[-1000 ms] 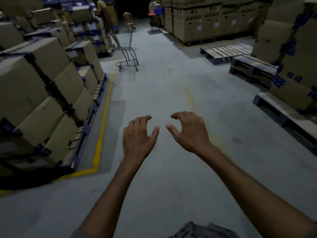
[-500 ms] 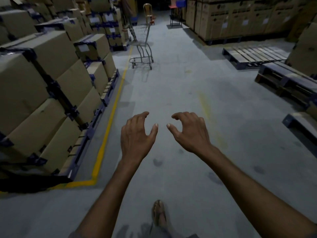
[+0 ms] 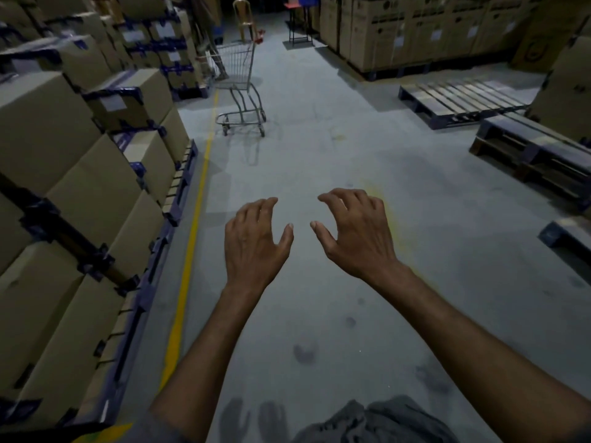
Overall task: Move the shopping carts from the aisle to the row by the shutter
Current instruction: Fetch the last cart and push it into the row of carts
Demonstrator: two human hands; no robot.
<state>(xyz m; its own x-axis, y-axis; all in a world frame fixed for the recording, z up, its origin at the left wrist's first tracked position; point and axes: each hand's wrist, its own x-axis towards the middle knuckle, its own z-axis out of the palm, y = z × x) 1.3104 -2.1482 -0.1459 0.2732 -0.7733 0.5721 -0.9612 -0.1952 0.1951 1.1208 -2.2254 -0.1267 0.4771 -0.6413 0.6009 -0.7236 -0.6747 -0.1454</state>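
A lone shopping cart [image 3: 240, 87] stands ahead in the warehouse aisle, beside the yellow floor line [image 3: 192, 238] and well apart from you. Walk straight to its red-tipped handle and take it evenly with both hands. Your left hand [image 3: 254, 243] and right hand [image 3: 355, 233] hover empty, each grip curled half-wide, touching nothing.

One empty silver wire-mesh shopping cart [image 3: 240, 87] with a red-tipped handle stands upright on its four small wheels on the grey concrete floor [image 3: 319, 161], just right of the painted yellow line [image 3: 195, 219], its handle end toward the far side.
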